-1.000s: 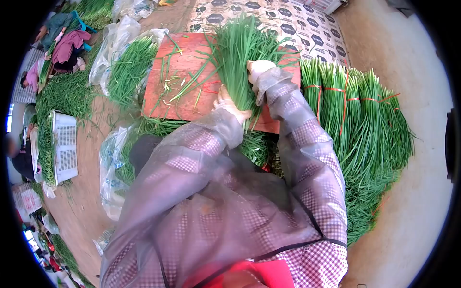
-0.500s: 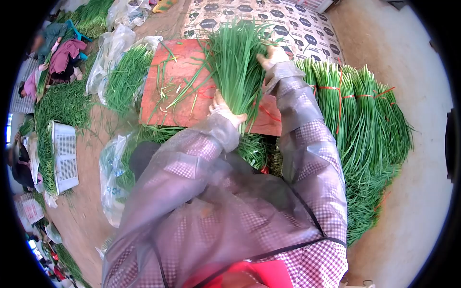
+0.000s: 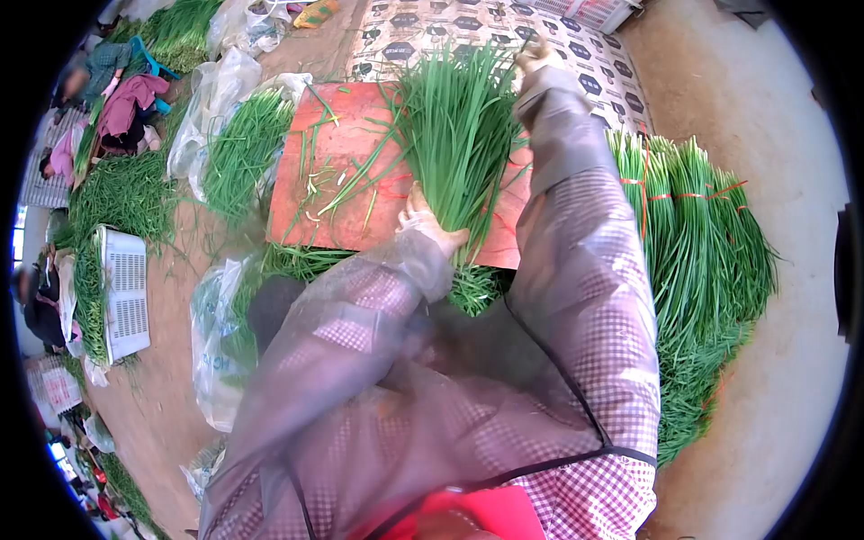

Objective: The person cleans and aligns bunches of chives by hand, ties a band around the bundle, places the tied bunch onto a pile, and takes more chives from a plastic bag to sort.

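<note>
My left hand (image 3: 427, 221), in a pale glove, is closed around the lower end of a loose bunch of green chives (image 3: 459, 144). The bunch stands fanned out over a red board (image 3: 337, 207), its leaf tips pointing away from me. Beyond its upper right side is my right hand (image 3: 538, 59), also gloved, apart from the main bunch. Its fingers are curled together, and whatever they pinch is too small to make out. Loose leaves and pale stem bits (image 3: 333, 180) are scattered on the board's left half.
Tied chive bundles (image 3: 688, 207) with red bands are stacked to the right. A plastic bag of chives (image 3: 243, 148) lies left of the board, with a white crate (image 3: 126, 292) farther left. Patterned sheeting (image 3: 423, 36) spreads beyond. Other people (image 3: 108, 90) sit at far left.
My right hand has left the bunch's leaf tips and moved up and right, its fingers now curled. My left hand keeps its hold on the chives.
</note>
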`<state>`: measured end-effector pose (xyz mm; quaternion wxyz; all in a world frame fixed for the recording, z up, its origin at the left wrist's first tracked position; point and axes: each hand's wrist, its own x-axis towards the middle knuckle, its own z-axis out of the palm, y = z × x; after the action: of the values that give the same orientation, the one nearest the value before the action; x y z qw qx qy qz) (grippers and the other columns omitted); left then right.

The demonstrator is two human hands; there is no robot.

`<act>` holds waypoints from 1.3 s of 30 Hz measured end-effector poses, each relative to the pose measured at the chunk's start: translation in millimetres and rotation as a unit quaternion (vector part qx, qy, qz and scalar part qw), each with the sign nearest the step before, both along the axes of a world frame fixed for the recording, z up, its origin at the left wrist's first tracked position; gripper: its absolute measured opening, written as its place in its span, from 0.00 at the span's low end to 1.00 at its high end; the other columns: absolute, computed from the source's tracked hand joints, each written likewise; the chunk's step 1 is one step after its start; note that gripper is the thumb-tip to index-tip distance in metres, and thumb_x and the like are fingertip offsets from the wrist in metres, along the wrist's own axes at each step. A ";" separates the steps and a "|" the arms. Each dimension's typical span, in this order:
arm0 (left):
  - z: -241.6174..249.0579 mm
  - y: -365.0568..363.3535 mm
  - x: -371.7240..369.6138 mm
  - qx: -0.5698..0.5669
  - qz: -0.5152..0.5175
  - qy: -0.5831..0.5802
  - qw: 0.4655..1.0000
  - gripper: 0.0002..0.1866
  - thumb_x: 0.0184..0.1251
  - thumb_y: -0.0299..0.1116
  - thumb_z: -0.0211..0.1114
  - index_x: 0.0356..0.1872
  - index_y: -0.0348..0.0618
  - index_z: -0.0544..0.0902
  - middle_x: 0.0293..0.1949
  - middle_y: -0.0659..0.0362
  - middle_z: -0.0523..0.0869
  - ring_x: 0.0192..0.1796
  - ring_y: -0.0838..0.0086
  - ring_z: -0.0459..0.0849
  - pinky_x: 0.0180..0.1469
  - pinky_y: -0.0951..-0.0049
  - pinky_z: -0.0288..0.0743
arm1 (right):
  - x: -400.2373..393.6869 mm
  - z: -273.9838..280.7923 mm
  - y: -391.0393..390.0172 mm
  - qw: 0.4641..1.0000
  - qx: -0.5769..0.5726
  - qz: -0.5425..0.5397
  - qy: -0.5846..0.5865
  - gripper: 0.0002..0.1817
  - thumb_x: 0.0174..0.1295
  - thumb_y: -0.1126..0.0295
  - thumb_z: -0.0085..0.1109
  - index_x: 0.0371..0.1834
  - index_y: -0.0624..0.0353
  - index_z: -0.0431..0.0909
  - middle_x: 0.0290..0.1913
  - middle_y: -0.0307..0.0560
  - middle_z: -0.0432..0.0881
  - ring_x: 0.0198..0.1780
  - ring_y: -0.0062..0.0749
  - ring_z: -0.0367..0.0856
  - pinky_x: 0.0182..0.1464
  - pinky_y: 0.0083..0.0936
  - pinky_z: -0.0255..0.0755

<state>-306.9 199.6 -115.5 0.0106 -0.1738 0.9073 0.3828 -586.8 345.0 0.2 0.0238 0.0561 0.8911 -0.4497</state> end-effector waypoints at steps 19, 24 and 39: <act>13.5 2.6 4.4 0.034 0.019 -0.022 0.999 0.65 0.35 0.47 0.78 0.71 0.41 0.42 0.69 0.46 0.56 0.68 0.44 0.56 0.69 0.51 0.55 | 232.3 -122.7 71.5 0.916 0.304 0.260 0.030 0.13 0.50 0.62 0.63 0.30 0.61 0.78 0.31 0.56 0.80 0.41 0.51 0.79 0.44 0.36 0.73; 25.1 2.6 4.1 0.032 0.032 -0.056 0.997 0.63 0.36 0.43 0.78 0.71 0.39 0.44 0.67 0.42 0.60 0.68 0.48 0.59 0.69 0.56 0.56 | 237.2 -114.5 70.9 0.986 0.030 0.162 -0.030 0.05 0.57 0.72 0.57 0.29 0.63 0.75 0.27 0.50 0.82 0.25 0.35 0.79 0.28 0.25 0.72; 31.5 1.7 3.9 0.041 0.025 -0.070 0.996 0.65 0.37 0.45 0.78 0.72 0.40 0.40 0.66 0.38 0.60 0.68 0.46 0.58 0.69 0.56 0.55 | 232.8 -99.0 45.9 0.876 -0.424 0.181 -0.140 0.25 0.53 0.86 0.58 0.57 0.67 0.72 0.50 0.49 0.81 0.47 0.31 0.82 0.53 0.25 0.74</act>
<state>-303.0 201.3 -83.9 0.0716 -0.2220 0.8834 0.4065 -354.0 390.9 -98.8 0.2507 -0.0588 0.5972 -0.7596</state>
